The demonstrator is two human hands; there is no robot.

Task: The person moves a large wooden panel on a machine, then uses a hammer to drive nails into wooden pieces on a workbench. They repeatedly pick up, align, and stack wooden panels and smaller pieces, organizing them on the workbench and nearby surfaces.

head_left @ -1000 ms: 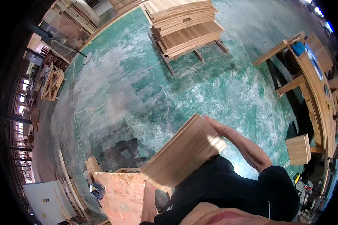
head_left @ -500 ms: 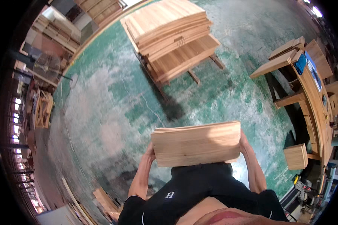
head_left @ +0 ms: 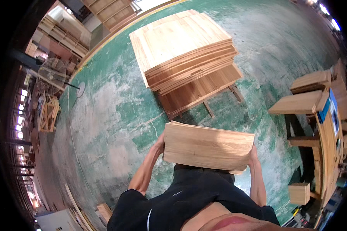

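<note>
With fingers of left hand (head_left: 160, 143) and right hand (head_left: 253, 153) clamped on the ends of a stack of wood panels (head_left: 208, 146), it's held at chest height, w/ the bigger panel pile (head_left: 185, 50) just ahead. Risk imo: loose panels sliding apart if stack tilts.

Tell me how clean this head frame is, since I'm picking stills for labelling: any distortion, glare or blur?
Head view: strong fisheye bend, the floor stripe curving toward a black rim; bright glare at the windows top right and far left; the board between left hand and right hand is sharp; the stack casts a soft shadow below it; a blurred pinkish shape fills the bottom edge.
</note>
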